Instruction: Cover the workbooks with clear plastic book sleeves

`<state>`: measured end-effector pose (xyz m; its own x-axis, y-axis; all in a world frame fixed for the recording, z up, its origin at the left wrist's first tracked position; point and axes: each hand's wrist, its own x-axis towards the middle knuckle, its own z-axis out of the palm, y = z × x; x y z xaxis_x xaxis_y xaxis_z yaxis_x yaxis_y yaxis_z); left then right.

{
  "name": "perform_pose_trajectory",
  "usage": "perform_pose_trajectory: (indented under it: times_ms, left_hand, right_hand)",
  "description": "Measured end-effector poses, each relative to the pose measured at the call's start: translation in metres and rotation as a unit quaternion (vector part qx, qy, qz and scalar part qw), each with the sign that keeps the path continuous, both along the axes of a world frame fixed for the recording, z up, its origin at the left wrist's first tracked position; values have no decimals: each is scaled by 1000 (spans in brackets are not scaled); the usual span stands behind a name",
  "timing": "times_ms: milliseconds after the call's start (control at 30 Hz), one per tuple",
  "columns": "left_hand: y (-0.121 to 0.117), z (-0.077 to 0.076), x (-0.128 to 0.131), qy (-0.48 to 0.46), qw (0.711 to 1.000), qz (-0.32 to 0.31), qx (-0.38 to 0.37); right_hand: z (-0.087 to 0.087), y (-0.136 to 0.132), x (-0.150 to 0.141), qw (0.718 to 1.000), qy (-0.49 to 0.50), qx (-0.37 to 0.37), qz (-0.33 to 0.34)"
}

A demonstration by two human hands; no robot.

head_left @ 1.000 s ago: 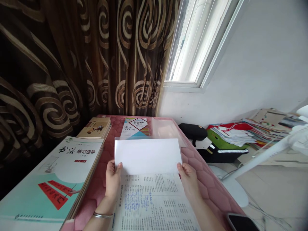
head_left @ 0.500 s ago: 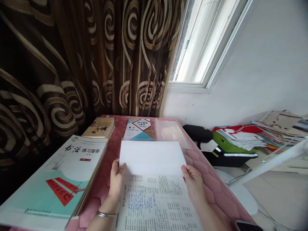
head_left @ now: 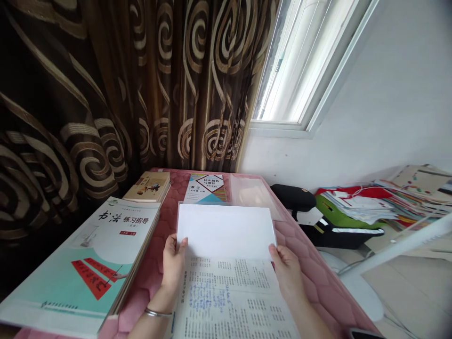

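A blank white sheet [head_left: 226,230] lies across the top part of a printed page [head_left: 236,296] that carries blue handwriting. A thin clear edge shows along the sheet's top and left side. My left hand [head_left: 174,256], with a silver bangle at the wrist, pinches the sheet's left edge, thumb on top. At the right edge my right hand [head_left: 285,263] grips it the same way. The fingers beneath are mostly hidden, so I cannot tell whether they also hold the printed page. Just beyond the sheet lies a math workbook [head_left: 208,186], partly covered by it.
To the left, a stack of books topped by a calligraphy workbook [head_left: 116,245] stands on the pink quilted tabletop [head_left: 318,282]. Behind it are small tan books [head_left: 148,185]. A clear plastic sheet [head_left: 249,190] lies at the back. A dark device [head_left: 363,333] sits at the front right edge.
The view has shifted slightly, moving the scene a little to the right. Both hands keep their hold, and the white sheet looks slightly wider and tilted. Its top edge sits a bit higher.
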<state>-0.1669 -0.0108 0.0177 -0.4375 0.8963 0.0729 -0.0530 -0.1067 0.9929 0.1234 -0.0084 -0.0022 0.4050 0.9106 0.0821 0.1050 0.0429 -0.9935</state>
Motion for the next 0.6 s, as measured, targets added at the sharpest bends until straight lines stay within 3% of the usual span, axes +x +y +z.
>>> perform_pose_trajectory:
  times_ms: [167, 400, 600]
  left_hand:
    - [-4, 4, 3, -22, 1000, -11, 1]
    - [2, -6, 0, -15, 1000, 17, 14]
    - [3, -6, -1, -23, 1000, 16, 9]
  right_hand:
    - [0, 2, -1, 1000, -13, 2, -9]
    - [3, 0, 0, 997, 62, 27, 37]
    - [5, 1, -1, 994, 35, 60, -86]
